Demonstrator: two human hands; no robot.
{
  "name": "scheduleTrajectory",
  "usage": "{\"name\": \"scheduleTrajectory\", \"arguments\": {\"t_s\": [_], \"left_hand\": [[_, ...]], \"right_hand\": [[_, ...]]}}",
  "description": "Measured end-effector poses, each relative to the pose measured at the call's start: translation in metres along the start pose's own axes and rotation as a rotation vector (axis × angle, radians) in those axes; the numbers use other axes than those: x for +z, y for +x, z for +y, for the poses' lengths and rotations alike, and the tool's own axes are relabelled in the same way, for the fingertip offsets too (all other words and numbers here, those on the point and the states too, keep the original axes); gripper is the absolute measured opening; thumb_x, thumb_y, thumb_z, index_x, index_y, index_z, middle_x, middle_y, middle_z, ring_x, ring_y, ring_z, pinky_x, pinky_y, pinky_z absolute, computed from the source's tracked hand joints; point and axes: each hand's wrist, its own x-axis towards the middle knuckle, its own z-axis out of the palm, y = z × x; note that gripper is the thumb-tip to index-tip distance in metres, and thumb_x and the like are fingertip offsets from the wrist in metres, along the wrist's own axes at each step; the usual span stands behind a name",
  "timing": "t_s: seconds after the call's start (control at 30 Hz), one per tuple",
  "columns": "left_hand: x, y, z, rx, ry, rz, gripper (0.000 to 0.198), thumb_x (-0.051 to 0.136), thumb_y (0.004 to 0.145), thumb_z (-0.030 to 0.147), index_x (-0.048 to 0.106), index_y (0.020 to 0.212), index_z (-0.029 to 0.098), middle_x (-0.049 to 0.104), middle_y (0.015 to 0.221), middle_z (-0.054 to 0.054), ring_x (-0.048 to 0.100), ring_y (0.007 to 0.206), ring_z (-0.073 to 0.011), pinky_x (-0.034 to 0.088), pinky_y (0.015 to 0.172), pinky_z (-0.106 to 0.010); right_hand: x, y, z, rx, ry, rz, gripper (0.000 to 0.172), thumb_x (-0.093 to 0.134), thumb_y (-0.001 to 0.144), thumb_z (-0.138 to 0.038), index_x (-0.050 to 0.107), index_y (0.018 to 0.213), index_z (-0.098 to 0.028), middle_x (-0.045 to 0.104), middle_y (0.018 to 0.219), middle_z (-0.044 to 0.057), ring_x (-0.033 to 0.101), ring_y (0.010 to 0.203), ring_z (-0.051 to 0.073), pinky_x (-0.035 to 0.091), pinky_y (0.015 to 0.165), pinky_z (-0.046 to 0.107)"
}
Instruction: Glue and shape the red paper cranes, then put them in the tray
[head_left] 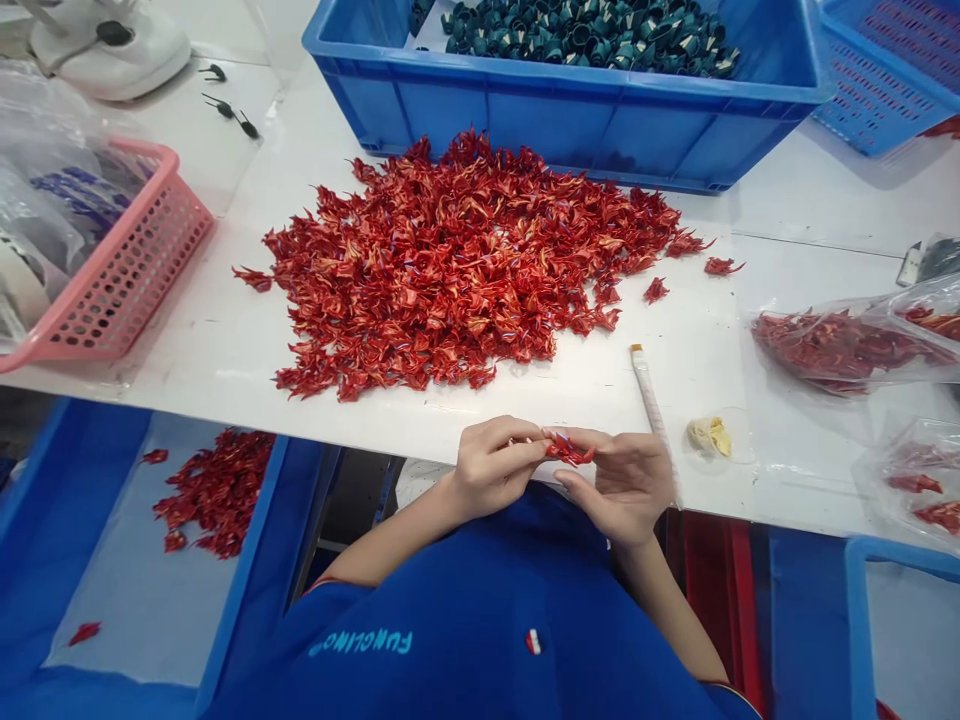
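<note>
Just over the table's front edge, my left hand (499, 465) pinches a small red spiky piece (571, 450) with pale and bluish marks. My right hand (628, 485) meets it from the other side, with forefinger at the piece and thumb just below. A large heap of similar red pieces (450, 270) spreads over the white table beyond my hands. To the right of my right hand lie a flat brush (646, 385) with a pale handle and a crumpled yellowish lump (710, 436) on a clear sheet.
A blue bin (570, 120) of dark green pieces stands behind the heap. At left is a pink basket (139, 265) with bagged items. Below it, a lined blue bin (247, 560) contains red pieces. Clear bags of red pieces (847, 345) lie at right.
</note>
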Motion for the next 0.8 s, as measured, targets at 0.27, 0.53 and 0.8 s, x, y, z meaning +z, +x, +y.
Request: {"name": "scheduleTrajectory", "arguments": {"t_s": [0.27,0.53,0.8], "left_hand": [[-0.016,-0.009,-0.005,-0.099,0.040,-0.002,0.010,0.059,0.088,0.009,0.062,0.085,0.018,0.067,0.084,-0.004,0.064,0.066,-0.0091,0.052,0.056,-0.018],[-0.038,-0.013,-0.003,-0.799,-0.408,0.173,0.035,0.067,0.085,0.039,0.049,0.067,0.016,0.072,0.105,-0.011,0.056,0.048,-0.0063,0.045,0.044,-0.021],[-0.044,0.003,-0.007,-1.197,-1.126,0.180,0.039,0.075,0.074,0.033,0.051,0.103,0.021,0.071,0.091,-0.005,0.047,0.036,-0.0038,0.023,0.028,-0.014]], "right_hand": [[0.018,0.003,-0.001,0.093,-0.007,-0.038,0.033,0.069,0.084,-0.011,0.048,0.102,-0.028,0.078,0.094,-0.001,0.076,0.086,0.018,0.065,0.077,0.029],[0.005,0.051,0.008,-0.073,-0.649,-0.230,0.014,0.062,0.089,-0.024,0.067,0.103,-0.025,0.072,0.105,0.008,0.070,0.090,0.022,0.062,0.072,0.037],[0.011,0.064,0.032,-0.079,-0.907,-0.277,0.014,0.057,0.088,-0.019,0.063,0.100,-0.023,0.066,0.117,0.011,0.061,0.108,0.030,0.053,0.091,0.050]]}}
